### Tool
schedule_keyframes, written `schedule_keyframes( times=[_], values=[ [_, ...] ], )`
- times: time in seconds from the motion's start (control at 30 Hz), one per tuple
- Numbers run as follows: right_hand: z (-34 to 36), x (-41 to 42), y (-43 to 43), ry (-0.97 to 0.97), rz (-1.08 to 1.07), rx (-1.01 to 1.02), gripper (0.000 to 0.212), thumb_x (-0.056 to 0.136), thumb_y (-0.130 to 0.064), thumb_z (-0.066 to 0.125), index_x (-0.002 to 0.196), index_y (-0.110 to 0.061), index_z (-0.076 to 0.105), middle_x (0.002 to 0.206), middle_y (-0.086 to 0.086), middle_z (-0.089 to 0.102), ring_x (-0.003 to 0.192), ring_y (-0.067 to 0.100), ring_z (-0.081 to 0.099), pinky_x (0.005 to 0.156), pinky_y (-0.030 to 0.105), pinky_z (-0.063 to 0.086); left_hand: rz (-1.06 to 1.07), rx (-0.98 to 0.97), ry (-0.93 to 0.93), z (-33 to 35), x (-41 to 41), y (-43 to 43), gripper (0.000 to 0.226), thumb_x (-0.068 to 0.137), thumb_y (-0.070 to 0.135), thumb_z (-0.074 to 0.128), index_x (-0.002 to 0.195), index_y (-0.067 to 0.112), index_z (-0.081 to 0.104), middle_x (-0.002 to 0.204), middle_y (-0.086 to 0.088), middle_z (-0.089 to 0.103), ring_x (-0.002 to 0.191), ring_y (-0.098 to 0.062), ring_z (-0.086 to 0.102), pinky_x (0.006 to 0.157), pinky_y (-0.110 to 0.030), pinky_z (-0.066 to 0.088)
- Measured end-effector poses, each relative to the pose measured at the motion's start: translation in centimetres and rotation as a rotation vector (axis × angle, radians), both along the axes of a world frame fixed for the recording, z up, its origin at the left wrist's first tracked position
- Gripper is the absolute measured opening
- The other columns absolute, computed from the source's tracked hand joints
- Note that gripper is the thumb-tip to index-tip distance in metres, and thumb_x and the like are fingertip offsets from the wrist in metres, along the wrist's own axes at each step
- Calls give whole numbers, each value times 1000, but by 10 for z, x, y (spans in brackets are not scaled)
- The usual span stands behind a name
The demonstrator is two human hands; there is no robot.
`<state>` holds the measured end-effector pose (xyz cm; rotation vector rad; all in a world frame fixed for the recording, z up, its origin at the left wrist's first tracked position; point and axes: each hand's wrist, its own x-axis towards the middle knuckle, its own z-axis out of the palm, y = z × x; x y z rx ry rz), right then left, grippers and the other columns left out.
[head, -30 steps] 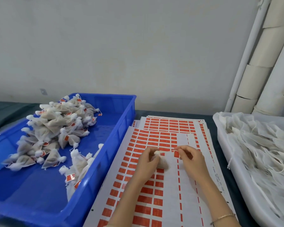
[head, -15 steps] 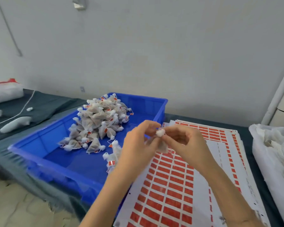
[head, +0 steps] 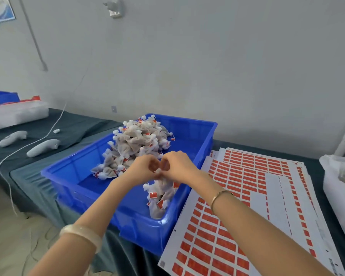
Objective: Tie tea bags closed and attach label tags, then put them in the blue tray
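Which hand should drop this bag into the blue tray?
Left, probably. Both hands pinch the tea bag over the blue tray, but the left hand hangs above its open floor; the right hand reaches across from the label sheets, nearer the next tag.

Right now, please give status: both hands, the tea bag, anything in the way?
Left hand and right hand both pinching one tea bag. Bag held above blue tray, not released. Nothing blocking; finished bags piled underneath.

Left hand (head: 142,167) and right hand (head: 178,166) meet over blue tray (head: 139,235), fingers (head: 154,165) pinching tea bag (head: 163,183) top. Tagged bag pile (head: 135,144) beyond fingers; label sheets (head: 247,196) right of them.
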<state>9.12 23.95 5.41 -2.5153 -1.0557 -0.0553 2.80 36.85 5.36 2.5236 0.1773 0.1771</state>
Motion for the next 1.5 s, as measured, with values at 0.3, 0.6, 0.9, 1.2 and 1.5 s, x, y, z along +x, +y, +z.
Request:
schedule_keyframes(
  times=[0.3, 0.6, 0.9, 1.2, 1.5],
  values=[
    [1, -33, -36, -101, 13, 270, 21, 92, -26, 57, 104, -15, 69, 101, 0, 72, 92, 20, 61, 97, 35, 37, 25, 355, 158, 17, 0, -24, 50, 87, 8, 55, 135, 17, 44, 134, -5, 49, 115, -21, 53, 90, -34, 49],
    [-17, -96, -208, 34, -424, 576, 8, 88, -28, 66, 93, -34, 69, 77, -27, 63, 79, -6, 59, 65, 7, 46, -330, 136, -334, 34, -8, -198, 32, 94, 24, 57, 126, 31, 55, 124, 12, 58, 96, -1, 50, 82, -17, 39],
    [4, -139, -375, -91, -855, 364, 14, 80, -24, 73, 82, -38, 71, 76, -27, 67, 69, 3, 62, 66, 16, 49, -834, -92, -299, -4, 15, -345, 25, 90, 18, 62, 110, 34, 66, 107, 15, 64, 84, 1, 57, 77, -13, 51],
    [-20, -138, -404, 137, -928, 96, 9, 76, -53, 69, 76, -50, 61, 84, -27, 67, 75, -5, 59, 70, 18, 49, -1052, 180, -181, -11, 29, -379, 21, 93, 17, 59, 110, 24, 69, 127, 4, 59, 114, -15, 51, 96, -29, 43],
    [-18, -124, -395, -141, -945, 207, 15, 88, -26, 65, 74, -31, 64, 67, -17, 63, 61, 4, 58, 64, 28, 51, -1020, 94, -279, -12, 41, -369, 14, 91, 26, 63, 104, 24, 70, 110, 9, 65, 91, -4, 50, 84, -23, 45]
  ],
)
